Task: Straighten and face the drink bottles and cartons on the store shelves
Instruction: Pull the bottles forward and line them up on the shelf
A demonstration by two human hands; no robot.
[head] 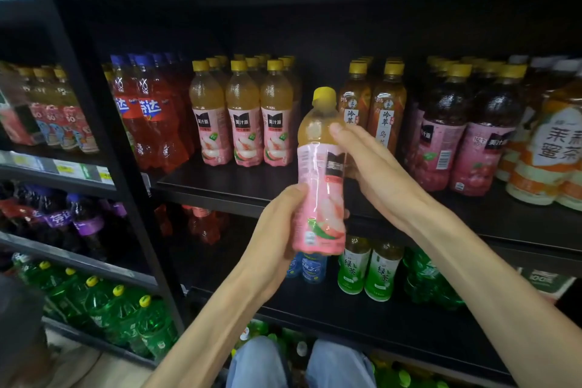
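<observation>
A peach juice bottle (pixel 319 179) with a yellow cap and pink label is held up in front of the middle shelf (pixel 220 190). My left hand (pixel 277 227) grips its lower half from the left. My right hand (pixel 368 161) lies against its upper right side, fingers fairly straight, thumb at the bottle's shoulder. Three matching peach bottles (pixel 242 116) stand in a row on the shelf to the left, labels facing out. Between them and the brown tea bottles (pixel 382 107) is a gap, behind the held bottle.
Red soda bottles (pixel 148 113) stand left of the peach row; dark juice bottles (pixel 466 132) and orange-labelled tea bottles (pixel 548 148) stand at right. Green tea bottles (pixel 367 268) sit on the shelf below. A black upright post (pixel 104 142) divides a second shelving unit at left.
</observation>
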